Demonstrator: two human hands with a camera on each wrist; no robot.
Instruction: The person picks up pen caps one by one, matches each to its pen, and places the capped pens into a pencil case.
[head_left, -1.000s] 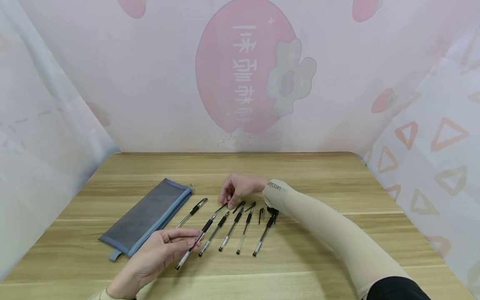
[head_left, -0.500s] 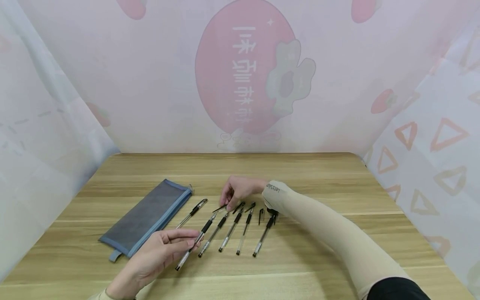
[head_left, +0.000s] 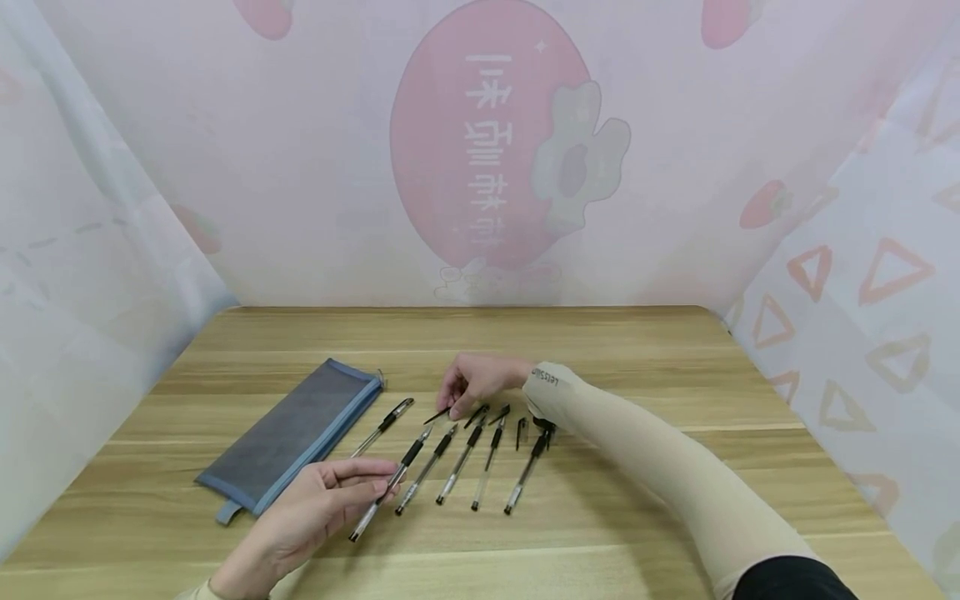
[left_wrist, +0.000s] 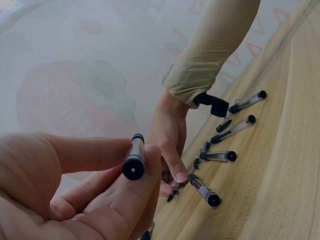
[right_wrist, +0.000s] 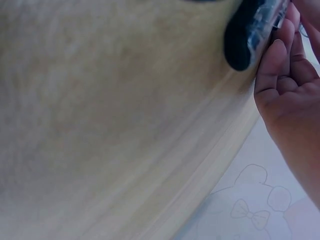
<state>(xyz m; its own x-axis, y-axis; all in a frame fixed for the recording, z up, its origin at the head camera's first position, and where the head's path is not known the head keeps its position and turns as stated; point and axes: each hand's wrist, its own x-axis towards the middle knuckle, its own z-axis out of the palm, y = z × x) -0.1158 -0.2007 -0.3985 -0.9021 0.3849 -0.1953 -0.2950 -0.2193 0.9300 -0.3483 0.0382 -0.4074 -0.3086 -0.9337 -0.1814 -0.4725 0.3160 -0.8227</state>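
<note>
My left hand [head_left: 307, 517] pinches an uncapped gel pen [head_left: 388, 492] between thumb and fingers, its point tilted up and away from me. In the left wrist view the black end of this pen [left_wrist: 134, 167] faces the camera. Past its point, my right hand [head_left: 480, 382] is low over the table, fingertips together on a pen cap [head_left: 437, 415] with a black clip. A small gap parts cap and pen point. Close by the right hand lies a row of uncapped pens, among them one pen [head_left: 426, 472] and another pen [head_left: 461, 462].
A grey mesh zip pouch [head_left: 292, 433] lies at the left, with a capped pen [head_left: 384, 425] beside it. Loose caps, such as one cap [head_left: 522, 433], lie behind the row. The rightmost pen [head_left: 527, 473] lies below the right wrist. A printed curtain [head_left: 300, 167] encloses the wooden table [head_left: 600, 550].
The cap at my right fingertips has shifted slightly left and turned flatter, away from the held pen's point. My left hand stays almost still.
</note>
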